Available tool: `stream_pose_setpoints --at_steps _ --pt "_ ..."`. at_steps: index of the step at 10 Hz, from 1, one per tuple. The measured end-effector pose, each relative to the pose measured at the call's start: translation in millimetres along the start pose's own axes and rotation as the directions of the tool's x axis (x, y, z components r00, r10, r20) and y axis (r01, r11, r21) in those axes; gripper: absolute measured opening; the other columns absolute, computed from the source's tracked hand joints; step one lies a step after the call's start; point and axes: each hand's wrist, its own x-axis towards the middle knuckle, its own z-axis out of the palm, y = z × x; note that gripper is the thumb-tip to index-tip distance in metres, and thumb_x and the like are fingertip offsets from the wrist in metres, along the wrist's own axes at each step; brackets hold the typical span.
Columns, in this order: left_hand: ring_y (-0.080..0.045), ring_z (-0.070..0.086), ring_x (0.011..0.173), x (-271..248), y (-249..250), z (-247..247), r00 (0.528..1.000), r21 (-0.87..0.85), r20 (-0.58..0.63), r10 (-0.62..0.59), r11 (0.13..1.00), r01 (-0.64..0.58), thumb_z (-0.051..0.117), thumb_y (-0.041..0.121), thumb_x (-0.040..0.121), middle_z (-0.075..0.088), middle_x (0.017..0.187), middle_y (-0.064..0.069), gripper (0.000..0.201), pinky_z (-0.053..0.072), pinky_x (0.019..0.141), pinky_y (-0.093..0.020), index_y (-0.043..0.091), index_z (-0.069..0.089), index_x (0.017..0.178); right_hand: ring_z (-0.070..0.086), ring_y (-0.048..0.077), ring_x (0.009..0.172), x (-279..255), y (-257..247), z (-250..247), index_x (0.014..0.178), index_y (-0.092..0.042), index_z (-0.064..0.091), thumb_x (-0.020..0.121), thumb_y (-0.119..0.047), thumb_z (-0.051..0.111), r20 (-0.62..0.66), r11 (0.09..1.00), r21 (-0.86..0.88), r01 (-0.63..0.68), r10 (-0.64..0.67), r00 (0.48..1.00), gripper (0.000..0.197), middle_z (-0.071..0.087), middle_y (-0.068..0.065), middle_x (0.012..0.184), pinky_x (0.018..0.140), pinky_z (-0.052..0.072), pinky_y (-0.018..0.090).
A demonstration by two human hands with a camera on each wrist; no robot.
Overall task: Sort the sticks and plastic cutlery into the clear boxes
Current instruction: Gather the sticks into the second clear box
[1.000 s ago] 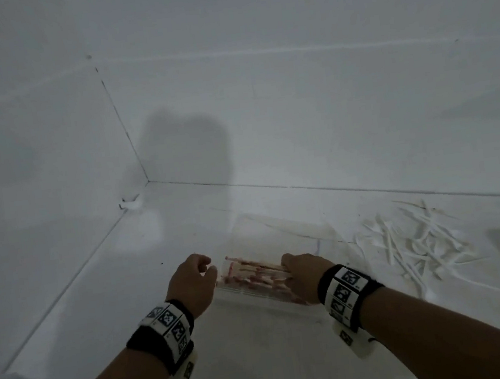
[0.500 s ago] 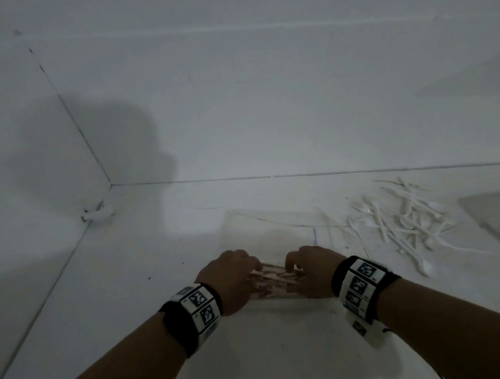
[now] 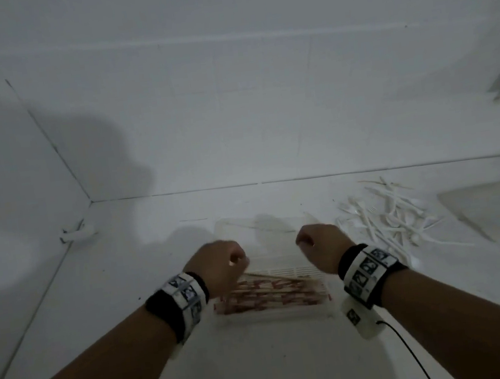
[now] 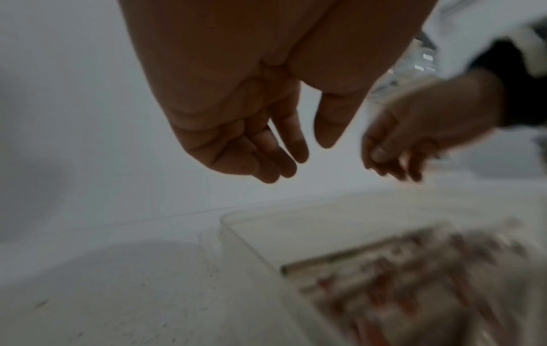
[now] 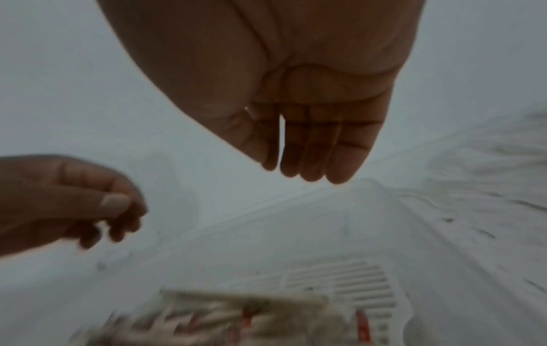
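Observation:
A clear box (image 3: 274, 320) sits on the white surface right in front of me, with several red-marked sticks (image 3: 274, 292) lying flat in it. My left hand (image 3: 220, 265) hovers above the box's left end, fingers relaxed and holding nothing, as the left wrist view shows (image 4: 281, 152). My right hand (image 3: 321, 243) hovers above the right end, also empty, its fingers hanging straight and close together (image 5: 302, 152). A pile of white plastic cutlery (image 3: 394, 219) lies loose to the right. The sticks (image 4: 414, 281) look blurred in both wrist views.
A second clear box (image 3: 256, 228) stands just behind the first, against the back wall. A clear flat piece (image 3: 490, 207) lies at the far right. A small white object (image 3: 76, 234) sits in the left corner. White walls close off the back and left.
Both hands were down in the box holding the sticks. They have let go, risen and moved apart, and the sticks now lie in the box.

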Motion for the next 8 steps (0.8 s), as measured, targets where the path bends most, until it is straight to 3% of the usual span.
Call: stream_pose_setpoints --at_steps 1,2,3,4,5,6,7,8 --pt "-0.020 0.063 0.089 22.5 -23.1 -17.1 0.977 -0.180 -0.045 -0.210 0.963 0.199 0.050 0.036 0.098 0.069 0.097 0.001 0.025 0.052 0.083 -0.033 0.019 0.069 0.098 0.062 0.025 0.079 21.7 21.4 -13.5 0.106 -0.010 0.071 0.095 -0.016 0.050 0.005 0.933 0.198 -0.299 0.304 0.953 0.025 0.067 0.007 0.092 0.074 0.057 0.036" --pt "-0.029 0.064 0.082 42.7 -49.3 -14.9 0.916 -0.371 0.128 -0.381 0.838 0.400 0.055 0.026 0.097 0.069 0.092 -0.012 0.023 0.050 0.074 -0.031 0.008 0.068 0.090 0.065 0.026 0.079 35.8 40.4 -11.7 0.121 -0.002 0.064 0.097 -0.013 0.052 0.152 0.846 0.285 -0.450 0.424 0.893 0.029 0.066 0.013 0.096 0.070 0.059 0.036" --pt "-0.037 0.065 0.100 50.9 -60.5 -6.2 0.866 -0.373 0.228 -0.444 0.782 0.499 0.054 0.022 0.098 0.068 0.109 -0.022 0.026 0.046 0.077 -0.031 0.001 0.069 0.104 0.070 0.025 0.098 50.9 60.2 0.1 0.123 -0.005 0.061 0.094 -0.016 0.064 0.229 0.924 0.076 -0.376 0.351 0.908 0.032 0.069 0.012 0.113 0.083 0.058 0.034" --pt "-0.034 0.066 0.100 59.0 -59.3 -0.1 0.843 -0.360 0.265 -0.468 0.763 0.537 0.051 0.019 0.100 0.067 0.106 -0.021 0.020 0.053 0.084 -0.035 0.004 0.064 0.101 0.067 0.031 0.081 60.0 64.4 6.9 0.096 0.002 0.063 0.092 -0.015 0.068 0.326 0.806 0.293 -0.514 0.421 0.847 0.018 0.066 0.017 0.093 0.076 0.059 0.037" --pt "-0.024 0.055 0.069 66.0 -56.7 0.4 0.813 -0.497 0.338 -0.473 0.644 0.582 0.050 0.013 0.101 0.055 0.084 -0.015 0.014 0.048 0.065 -0.033 0.009 0.053 0.088 0.061 0.031 0.069 71.5 73.6 12.8 0.086 -0.001 0.062 0.092 -0.024 0.068 0.333 0.634 0.461 -0.621 0.525 0.783 0.025 0.060 0.018 0.077 0.070 0.057 0.042" --pt "-0.022 0.057 0.068 66.6 -58.2 -0.7 0.783 -0.571 0.379 -0.493 0.541 0.618 0.054 0.013 0.100 0.057 0.083 -0.014 0.014 0.047 0.057 -0.028 0.005 0.055 0.088 0.063 0.033 0.073 74.3 71.3 7.8 0.089 -0.002 0.063 0.093 -0.024 0.069 0.375 0.593 0.508 -0.625 0.501 0.780 0.023 0.063 0.021 0.085 0.069 0.059 0.042" --pt "-0.022 0.060 0.069 65.4 -60.3 -4.1 0.773 -0.711 0.368 -0.517 0.379 0.592 0.059 0.013 0.098 0.056 0.089 -0.015 0.012 0.052 0.061 -0.030 0.001 0.059 0.098 0.067 0.034 0.092 76.7 71.6 2.3 0.112 -0.005 0.063 0.093 -0.021 0.067 0.385 0.558 0.574 -0.600 0.463 0.798 0.026 0.065 0.023 0.117 0.065 0.059 0.038" --pt "-0.025 0.065 0.081 59.4 -64.6 -14.2 0.810 -0.782 0.252 -0.529 0.382 0.493 0.060 0.010 0.097 0.062 0.099 -0.016 0.027 0.056 0.074 -0.034 0.001 0.057 0.123 0.066 0.031 0.095 74.0 70.5 -5.0 0.125 -0.007 0.060 0.093 -0.011 0.065 0.319 0.506 0.687 -0.521 0.435 0.842 0.033 0.063 0.018 0.113 0.075 0.062 0.044"
